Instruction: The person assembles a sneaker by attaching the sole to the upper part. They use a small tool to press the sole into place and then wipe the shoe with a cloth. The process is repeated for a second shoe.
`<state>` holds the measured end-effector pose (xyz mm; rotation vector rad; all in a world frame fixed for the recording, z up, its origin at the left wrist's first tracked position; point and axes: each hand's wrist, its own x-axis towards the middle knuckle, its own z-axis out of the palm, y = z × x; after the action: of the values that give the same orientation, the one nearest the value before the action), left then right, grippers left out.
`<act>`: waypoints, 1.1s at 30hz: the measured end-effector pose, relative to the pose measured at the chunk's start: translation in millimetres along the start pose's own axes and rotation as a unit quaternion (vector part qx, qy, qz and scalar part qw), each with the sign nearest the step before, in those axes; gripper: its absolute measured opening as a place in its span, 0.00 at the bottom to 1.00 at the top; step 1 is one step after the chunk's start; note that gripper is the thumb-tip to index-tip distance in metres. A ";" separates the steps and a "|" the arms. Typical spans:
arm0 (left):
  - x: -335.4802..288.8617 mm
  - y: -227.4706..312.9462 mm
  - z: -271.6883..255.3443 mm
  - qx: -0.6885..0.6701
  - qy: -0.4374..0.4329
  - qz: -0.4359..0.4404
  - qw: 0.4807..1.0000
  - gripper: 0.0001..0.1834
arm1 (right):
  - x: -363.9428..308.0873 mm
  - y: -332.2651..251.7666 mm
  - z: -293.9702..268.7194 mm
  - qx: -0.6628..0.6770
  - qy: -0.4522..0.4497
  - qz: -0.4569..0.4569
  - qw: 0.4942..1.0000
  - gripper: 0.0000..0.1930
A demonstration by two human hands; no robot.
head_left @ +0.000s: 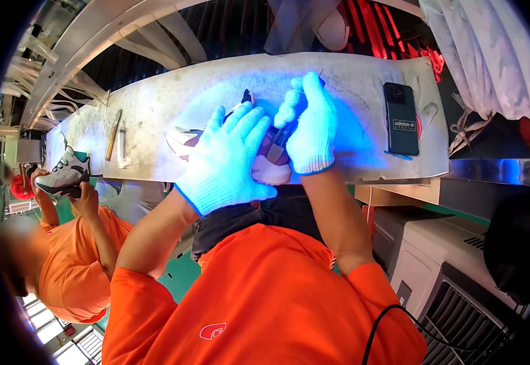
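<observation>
A white, grey and dark sneaker (273,168) lies on the worktable near its front edge, lit by strong blue light. Across it spreads my left hand (225,159) in a knitted glove, fingers stretched over the upper and thumb along the near side, holding it in place; much of the shoe is hidden beneath. Just right of the shoe, my right hand (313,125), also gloved, is closed with its fingers curled. A thin dark tip shows above that fist, but the glove hides what it belongs to.
A dark phone (402,118) lies at the table's right. To the left are a wooden-handled tool (114,135) and a white tube-like item (122,147). Far left, a co-worker in orange (82,261) holds another sneaker (65,173). White cloth (490,55) hangs at upper right.
</observation>
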<state>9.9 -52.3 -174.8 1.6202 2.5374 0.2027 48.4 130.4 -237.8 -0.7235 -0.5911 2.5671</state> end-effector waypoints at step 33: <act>8.4 -6.5 -4.2 -0.108 0.040 0.025 0.993 0.54 | 53.6 -4.2 -18.0 0.025 -0.279 0.248 0.927 0.24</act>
<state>-0.1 -47.6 -172.2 1.6225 2.4319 0.5369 17.7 164.9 -270.7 -0.1044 -0.5543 3.2788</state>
